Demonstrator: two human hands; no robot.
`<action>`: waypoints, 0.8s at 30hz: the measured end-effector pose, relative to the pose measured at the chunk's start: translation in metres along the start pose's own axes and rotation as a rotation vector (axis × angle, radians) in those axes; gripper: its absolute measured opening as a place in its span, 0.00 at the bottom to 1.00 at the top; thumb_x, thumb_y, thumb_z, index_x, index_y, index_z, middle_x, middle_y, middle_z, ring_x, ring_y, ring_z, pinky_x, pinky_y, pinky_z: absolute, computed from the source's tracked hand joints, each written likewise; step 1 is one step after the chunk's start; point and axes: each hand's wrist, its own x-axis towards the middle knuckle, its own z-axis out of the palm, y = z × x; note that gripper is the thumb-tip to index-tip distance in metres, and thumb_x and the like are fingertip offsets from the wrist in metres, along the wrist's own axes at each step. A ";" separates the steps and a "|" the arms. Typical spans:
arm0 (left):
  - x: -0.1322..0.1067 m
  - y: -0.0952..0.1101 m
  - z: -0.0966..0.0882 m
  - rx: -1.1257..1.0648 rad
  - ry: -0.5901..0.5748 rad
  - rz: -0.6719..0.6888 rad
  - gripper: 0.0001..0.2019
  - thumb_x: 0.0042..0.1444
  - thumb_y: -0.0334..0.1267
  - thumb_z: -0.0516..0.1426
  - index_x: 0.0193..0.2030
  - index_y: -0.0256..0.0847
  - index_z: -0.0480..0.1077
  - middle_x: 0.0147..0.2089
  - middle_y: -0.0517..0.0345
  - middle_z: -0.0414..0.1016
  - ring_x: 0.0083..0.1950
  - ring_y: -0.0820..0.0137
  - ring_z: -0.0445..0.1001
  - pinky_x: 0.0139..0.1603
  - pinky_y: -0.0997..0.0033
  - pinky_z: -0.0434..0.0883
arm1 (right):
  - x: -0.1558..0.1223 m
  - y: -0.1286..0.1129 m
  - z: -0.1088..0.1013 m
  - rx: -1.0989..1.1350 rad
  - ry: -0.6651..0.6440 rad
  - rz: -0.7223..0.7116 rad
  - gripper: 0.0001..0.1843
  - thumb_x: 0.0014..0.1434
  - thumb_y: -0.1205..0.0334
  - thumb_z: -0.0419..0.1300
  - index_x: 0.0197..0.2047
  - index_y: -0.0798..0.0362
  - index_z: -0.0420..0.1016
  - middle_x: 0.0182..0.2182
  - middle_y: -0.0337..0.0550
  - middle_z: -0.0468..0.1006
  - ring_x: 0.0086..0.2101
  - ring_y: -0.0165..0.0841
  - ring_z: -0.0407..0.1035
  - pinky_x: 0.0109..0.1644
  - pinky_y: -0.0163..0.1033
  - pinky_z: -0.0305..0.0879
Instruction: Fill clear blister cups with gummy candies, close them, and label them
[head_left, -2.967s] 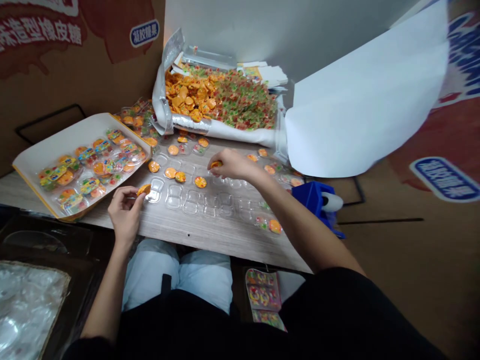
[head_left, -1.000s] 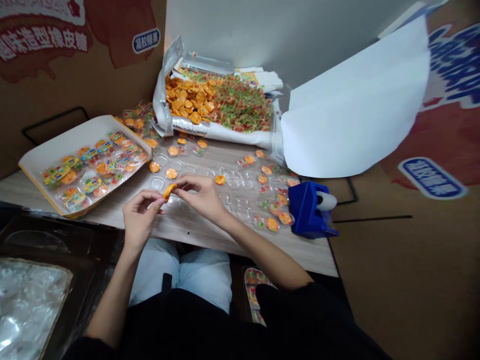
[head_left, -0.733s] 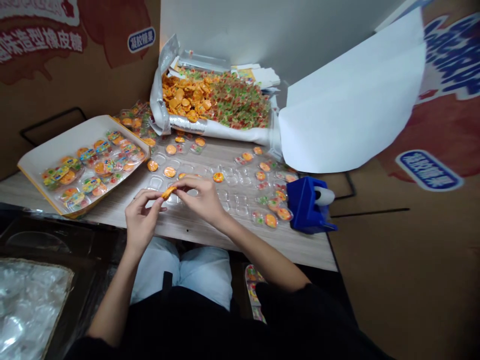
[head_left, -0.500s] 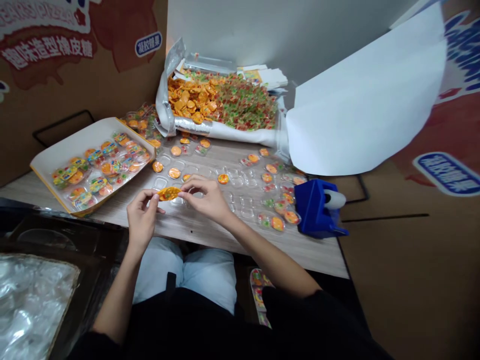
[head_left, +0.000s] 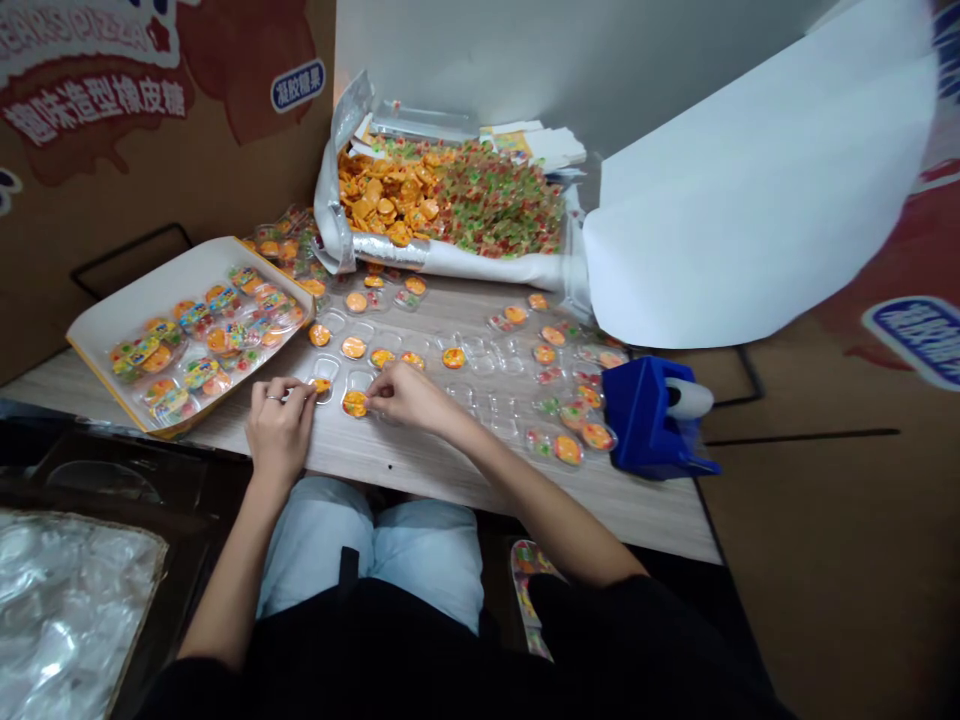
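My left hand [head_left: 279, 420] pinches a small orange gummy [head_left: 322, 385] down into a pocket of the clear plastic blister tray [head_left: 480, 395] on the wooden table [head_left: 420, 470]. My right hand [head_left: 405, 395] pinches a second orange gummy [head_left: 355, 403] into the neighbouring pocket. Both hands rest low on the tray's near left corner, fingers closed on their pieces. Other pockets in the row behind hold orange gummies [head_left: 354, 347].
A white cardboard tray [head_left: 127, 300] with several sealed candy packs lies left. A foil bag [head_left: 450, 200] of loose orange and green-red gummies sits behind. A blue tape dispenser [head_left: 649, 420] stands right, under a large white sheet [head_left: 750, 190]. Cardboard boxes surround the table.
Earlier both hands held one orange piece together above the tray and pulled it apart. Now the hands have dropped to the tray, each pressing a piece into its own pocket.
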 end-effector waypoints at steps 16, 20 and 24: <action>-0.001 -0.011 0.004 -0.079 0.015 0.008 0.08 0.59 0.38 0.58 0.39 0.43 0.80 0.44 0.50 0.76 0.41 0.63 0.68 0.43 0.60 0.66 | 0.006 -0.013 -0.033 -0.166 0.064 -0.194 0.12 0.54 0.71 0.62 0.41 0.54 0.83 0.35 0.48 0.77 0.40 0.36 0.69 0.45 0.39 0.63; -0.002 -0.016 0.004 -0.224 0.124 -0.001 0.08 0.59 0.36 0.58 0.41 0.42 0.78 0.42 0.52 0.76 0.42 0.65 0.73 0.46 0.61 0.68 | 0.049 0.009 -0.091 -0.069 0.319 -0.117 0.15 0.55 0.70 0.60 0.45 0.55 0.81 0.36 0.45 0.80 0.35 0.33 0.72 0.42 0.37 0.66; -0.005 -0.016 0.004 -0.266 0.184 -0.078 0.07 0.57 0.36 0.59 0.42 0.43 0.77 0.42 0.54 0.76 0.43 0.65 0.74 0.47 0.62 0.70 | 0.118 0.031 -0.144 -0.276 0.313 0.074 0.20 0.57 0.69 0.59 0.54 0.58 0.76 0.43 0.51 0.81 0.43 0.37 0.75 0.49 0.39 0.68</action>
